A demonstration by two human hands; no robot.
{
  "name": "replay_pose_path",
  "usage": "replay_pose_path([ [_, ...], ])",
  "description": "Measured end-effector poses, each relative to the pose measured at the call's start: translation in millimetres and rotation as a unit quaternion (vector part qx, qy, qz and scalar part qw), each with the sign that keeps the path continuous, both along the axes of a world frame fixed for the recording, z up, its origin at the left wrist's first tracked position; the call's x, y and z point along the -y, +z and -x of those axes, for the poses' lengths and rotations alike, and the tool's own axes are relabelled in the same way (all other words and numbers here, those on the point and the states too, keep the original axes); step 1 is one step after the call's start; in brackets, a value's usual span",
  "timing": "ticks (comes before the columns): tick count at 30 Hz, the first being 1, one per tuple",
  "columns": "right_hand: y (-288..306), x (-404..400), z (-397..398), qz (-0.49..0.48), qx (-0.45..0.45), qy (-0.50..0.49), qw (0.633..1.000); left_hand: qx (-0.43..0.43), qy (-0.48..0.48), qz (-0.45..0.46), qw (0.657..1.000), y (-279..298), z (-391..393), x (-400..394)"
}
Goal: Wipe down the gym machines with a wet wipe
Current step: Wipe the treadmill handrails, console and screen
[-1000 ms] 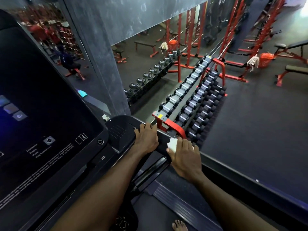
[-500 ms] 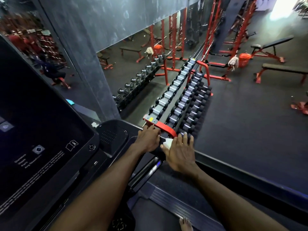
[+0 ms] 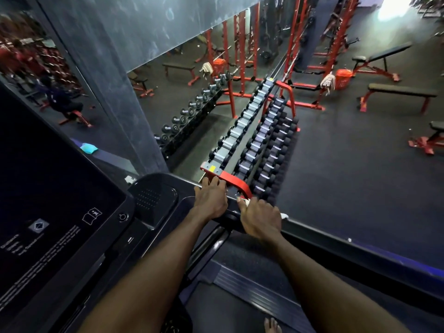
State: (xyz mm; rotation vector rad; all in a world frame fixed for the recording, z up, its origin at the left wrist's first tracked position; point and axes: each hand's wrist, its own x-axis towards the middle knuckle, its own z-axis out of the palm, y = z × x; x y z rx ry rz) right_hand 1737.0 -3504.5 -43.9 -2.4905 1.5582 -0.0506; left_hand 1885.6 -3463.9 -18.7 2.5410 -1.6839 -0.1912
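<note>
**Both hands up on the treadmill's right rail**

Going left to right: the big dark screen (image 3: 48, 200) is filling the left side, with the speaker panel (image 3: 153, 198) sitting just beside it. The left hand (image 3: 211, 200) is resting palm down on the rail (image 3: 360, 251), fingers straight and relaxed, grasping nothing. Just beside it, the right hand (image 3: 260, 219) is pressing on the same rail with its grip curled over the wipe (image 3: 284, 215); only small white bits are poking out at the thumb and at the outer edge of the hand. Past the rail, the red dumbbell rack (image 3: 254, 145) is stretching away along the mirror (image 3: 192, 92), and benches (image 3: 401, 91) are standing well apart on the right.
</note>
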Motion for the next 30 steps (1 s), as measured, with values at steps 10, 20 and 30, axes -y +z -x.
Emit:
replay_pose_path([
  [10,-4.1,-0.9,37.3,0.021,0.004,-0.048,0.999,0.04,-0.007,-0.009,0.999,-2.7,14.8,9.1],
  [20,-23.7,-8.9,100.6,0.118,0.013,-0.003,0.993,-0.047,-0.094,0.027,0.994,-14.5,60.5,21.7],
  [30,-29.8,-14.8,151.0,0.12,0.018,0.022,0.992,-0.017,-0.076,-0.015,0.997,-10.6,89.7,21.1],
])
